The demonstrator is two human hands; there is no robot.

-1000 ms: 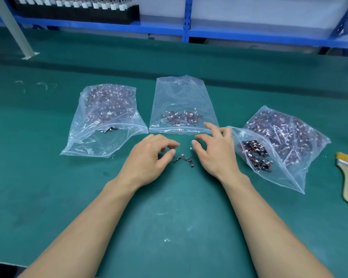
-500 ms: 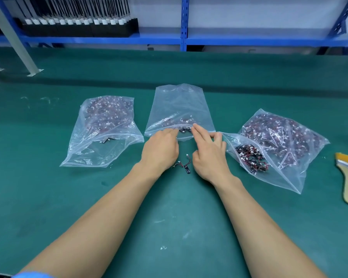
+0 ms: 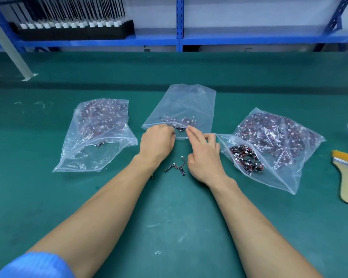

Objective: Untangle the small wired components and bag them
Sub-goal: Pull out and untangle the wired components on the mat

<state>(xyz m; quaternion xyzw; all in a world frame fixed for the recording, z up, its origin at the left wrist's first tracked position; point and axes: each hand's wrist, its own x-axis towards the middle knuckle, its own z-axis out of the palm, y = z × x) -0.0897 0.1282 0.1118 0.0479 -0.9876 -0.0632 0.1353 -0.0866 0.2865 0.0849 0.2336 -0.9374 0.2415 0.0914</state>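
Left hand [image 3: 157,142] curls at the flimsy middle bag's [image 3: 185,105] lip, hold hidden; right hand [image 3: 204,157] presses it straight-fingered. Light wired components [image 3: 176,167] probably pinch best by their bodies.

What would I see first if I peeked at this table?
The left hand and right hand meet at the mouth of the middle bag. A left bag and a right bag, stuffed with tiny wired parts, flank it, and a few loose parts lie on the green mat between the wrists.
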